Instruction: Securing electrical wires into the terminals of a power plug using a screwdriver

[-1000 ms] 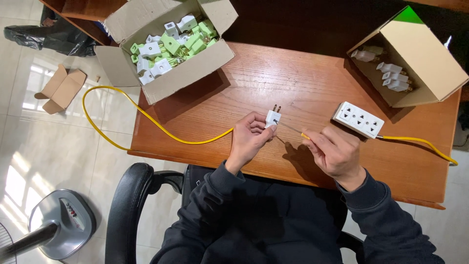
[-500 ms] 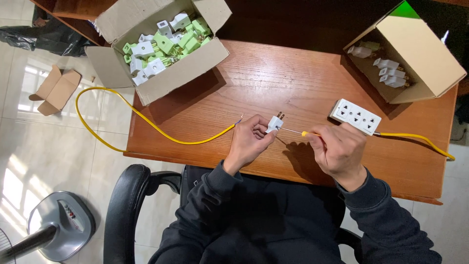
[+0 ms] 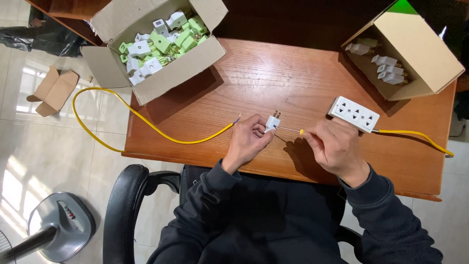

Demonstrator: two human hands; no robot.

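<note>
Wooden and reddish-brown, the surface (image 3: 293,73) carried everything in view. The left hand (image 3: 249,139) was pinched around a small white two-pin plug (image 3: 271,122), holding it just above the wood with its metal prongs pointing away from the person. The right hand (image 3: 332,144) was closed around a thin screwdriver with a yellow handle (image 3: 293,130), only the yellow tip of the handle showing past the fingers, and its slim metal shaft reached across to the plug's side. A long yellow cable (image 3: 146,124) looped off the left edge of the surface and came back to end just beside the left hand, bare wire strands showing at its tip. A white three-outlet power strip (image 3: 353,114) lay just beyond the right hand, with its own yellow cord (image 3: 415,134) trailing to the right. An open cardboard box of green and white plugs (image 3: 161,36) sat at the far left corner, and a second cardboard box (image 3: 405,54) holding a few white plugs stood at the far right.
</note>
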